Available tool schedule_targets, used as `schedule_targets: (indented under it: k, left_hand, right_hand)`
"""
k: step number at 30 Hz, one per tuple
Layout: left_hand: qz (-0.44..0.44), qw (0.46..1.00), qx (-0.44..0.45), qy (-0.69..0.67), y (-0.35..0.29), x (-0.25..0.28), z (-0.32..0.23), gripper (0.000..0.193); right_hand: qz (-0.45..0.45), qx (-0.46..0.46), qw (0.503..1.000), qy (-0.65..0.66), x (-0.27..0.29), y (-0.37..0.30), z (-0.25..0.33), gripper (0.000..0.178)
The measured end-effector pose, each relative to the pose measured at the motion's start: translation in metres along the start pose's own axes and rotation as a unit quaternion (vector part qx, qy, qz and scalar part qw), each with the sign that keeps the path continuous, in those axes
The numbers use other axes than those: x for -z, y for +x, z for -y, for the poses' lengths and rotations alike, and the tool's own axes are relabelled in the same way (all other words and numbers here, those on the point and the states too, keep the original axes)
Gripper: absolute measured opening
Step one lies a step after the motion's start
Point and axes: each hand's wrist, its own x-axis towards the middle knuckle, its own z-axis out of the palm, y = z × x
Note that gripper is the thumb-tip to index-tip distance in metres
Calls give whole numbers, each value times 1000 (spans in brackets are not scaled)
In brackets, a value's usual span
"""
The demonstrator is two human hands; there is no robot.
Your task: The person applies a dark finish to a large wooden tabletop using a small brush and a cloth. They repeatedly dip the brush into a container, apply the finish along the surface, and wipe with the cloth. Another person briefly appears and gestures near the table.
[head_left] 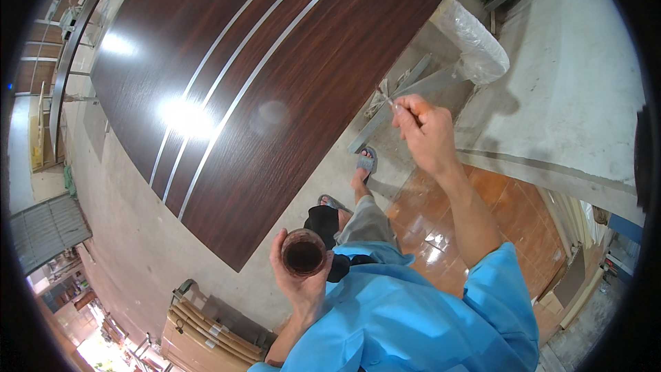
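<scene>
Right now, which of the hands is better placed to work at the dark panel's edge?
Likely the right hand: it holds a thin tool by the edge of the dark panel, while the left hand is occupied with a cup.

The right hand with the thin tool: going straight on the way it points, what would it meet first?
Probably the dark panel, at its long edge, right by the tip of the thin tool in the right hand; whether they touch isn't clear.

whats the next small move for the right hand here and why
Perhaps ease the thin tool along the edge of the dark panel: the right hand pinches it, its tip seemingly at that edge, while the left hand holds a cup of dark liquid.
</scene>
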Motion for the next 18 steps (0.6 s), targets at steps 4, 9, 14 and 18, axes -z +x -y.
schedule_targets:
  k: [4, 9, 14, 18]
  left_hand:
    - [4, 1000, 6, 11, 4, -6, -2, 87]
    - [20, 1000, -5, 8, 8, -14, -2, 88]
    - [29, 999, -15, 5, 11, -21, -6, 89]
    - [35, 999, -13, 0, 15, -32, -8, 90]
  right_hand:
    - [23, 92, 995, -11, -9, -12, 1, 11]
    - [-26, 56, 998, -4, 1, 11, -8, 10]
    - [-44, 2, 999, 16, 15, 19, -10, 9]
    - [5, 52, 998, 24, 12, 12, -9, 8]
